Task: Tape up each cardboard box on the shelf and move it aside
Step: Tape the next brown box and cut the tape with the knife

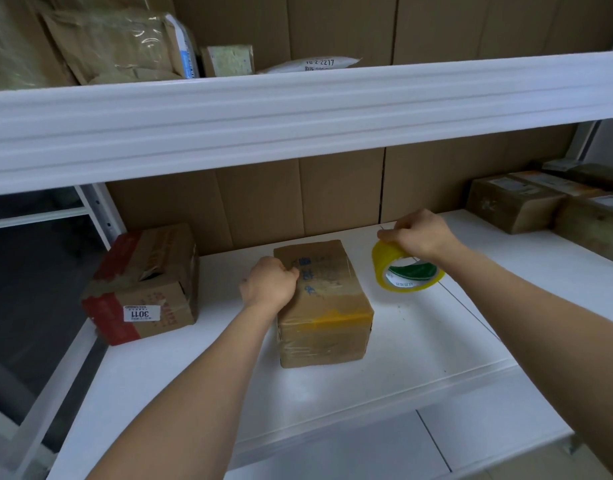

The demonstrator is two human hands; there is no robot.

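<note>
A small brown cardboard box sits in the middle of the white shelf, with a strip of yellowish tape across its near top edge. My left hand lies against the box's left top edge with its fingers curled; whether it pinches a tape end is hidden. My right hand grips the top of a yellow tape roll standing just right of the box. A second box with red sides and a white label "3011" stands at the shelf's left end, its top flap torn.
Several brown taped boxes are stacked at the shelf's right end. The white upper shelf beam hangs low above the work area, with parcels on it. Cardboard sheets line the back. The shelf's left edge drops off to dark floor.
</note>
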